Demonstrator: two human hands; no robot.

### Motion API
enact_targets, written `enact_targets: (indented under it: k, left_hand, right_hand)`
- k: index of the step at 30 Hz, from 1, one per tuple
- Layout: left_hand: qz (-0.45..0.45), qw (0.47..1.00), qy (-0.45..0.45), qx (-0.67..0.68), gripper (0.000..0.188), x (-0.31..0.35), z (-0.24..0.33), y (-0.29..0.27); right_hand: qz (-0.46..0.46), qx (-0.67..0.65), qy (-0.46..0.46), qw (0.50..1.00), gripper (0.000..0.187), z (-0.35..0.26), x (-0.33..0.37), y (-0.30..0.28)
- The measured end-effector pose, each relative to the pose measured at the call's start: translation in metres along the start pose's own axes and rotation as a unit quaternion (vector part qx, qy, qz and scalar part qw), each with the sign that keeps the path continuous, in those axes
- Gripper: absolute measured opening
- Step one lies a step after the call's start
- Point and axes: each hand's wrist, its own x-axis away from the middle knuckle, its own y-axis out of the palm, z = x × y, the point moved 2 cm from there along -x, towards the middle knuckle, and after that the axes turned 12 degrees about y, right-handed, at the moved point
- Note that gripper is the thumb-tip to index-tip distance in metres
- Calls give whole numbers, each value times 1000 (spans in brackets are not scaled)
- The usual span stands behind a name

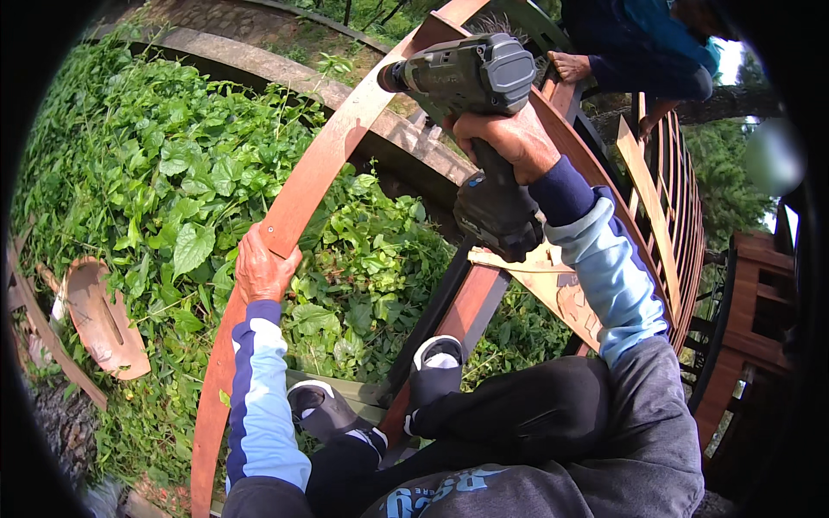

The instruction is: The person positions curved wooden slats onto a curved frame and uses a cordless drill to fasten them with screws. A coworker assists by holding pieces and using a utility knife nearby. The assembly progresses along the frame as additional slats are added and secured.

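A dark cordless drill [471, 73] is in my right hand [514, 142], fingers wrapped round its handle above the black battery. Its chuck points left, over the face of a long curved reddish-brown board [324, 160]; I cannot tell whether the bit touches the wood. My left hand [263, 266] is closed round the same board lower down, just below a screw head [270, 230]. The board sweeps from the lower left to the top of the view.
Leafy green plants [190, 173] fill the ground beyond the board. My feet rest on wooden beams [471, 302]. At the upper right a barefoot person [639, 52] perches on the slatted timber frame [678, 216]. A pale wooden strip [652, 203] leans there. A brown curved piece [108, 324] lies at left.
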Motion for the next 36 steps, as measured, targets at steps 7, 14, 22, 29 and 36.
enact_targets:
  k: [7,14,22,29,36]
  left_hand:
    - [-9,1000,-14,-19,66,-1,4,-3]
    - [-41,997,-55,-38,69,-2,0,-2]
    - [-44,997,-27,-62,72,-4,-10,3]
    - [-54,995,-47,-63,75,-6,-16,3]
    - [-57,994,-59,-73,75,-7,-19,3]
  right_hand:
    - [136,-350,60,925,29,72,116,-35]
    - [294,-517,70,801,42,163,207,-61]
    - [444,-617,29,648,29,266,290,-77]
    - [489,-692,13,531,26,319,333,-76]
    - [554,-701,-12,449,25,349,361,-93]
